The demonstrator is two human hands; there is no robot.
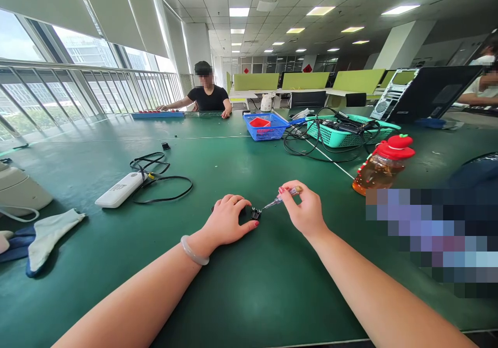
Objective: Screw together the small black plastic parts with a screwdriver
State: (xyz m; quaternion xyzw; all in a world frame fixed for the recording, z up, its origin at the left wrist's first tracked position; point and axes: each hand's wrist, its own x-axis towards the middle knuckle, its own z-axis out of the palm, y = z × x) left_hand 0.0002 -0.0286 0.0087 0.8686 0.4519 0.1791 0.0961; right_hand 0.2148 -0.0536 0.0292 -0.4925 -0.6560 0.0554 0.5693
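My right hand [305, 210] is closed round a slim screwdriver [277, 201] with a see-through handle. Its thin metal shaft slants down to the left, and the tip is at or very near a small black part [256, 213] with shiny metal bits. That part lies on the green table, held between the thumb and fingers of my left hand [229, 221]. A pale bangle [194, 250] circles my left wrist. More of something black shows beneath the left fingers, mostly hidden by the hand. Whether the tip sits in a screw is too small to tell.
Left of my hands lie a white power strip [121, 190] with a black cord and a work glove [50, 239]. To the right stands a red-capped bottle [383, 166]. Beyond are a blue basket [268, 133], a green basket [330, 138] of cables, and a seated person [210, 96].
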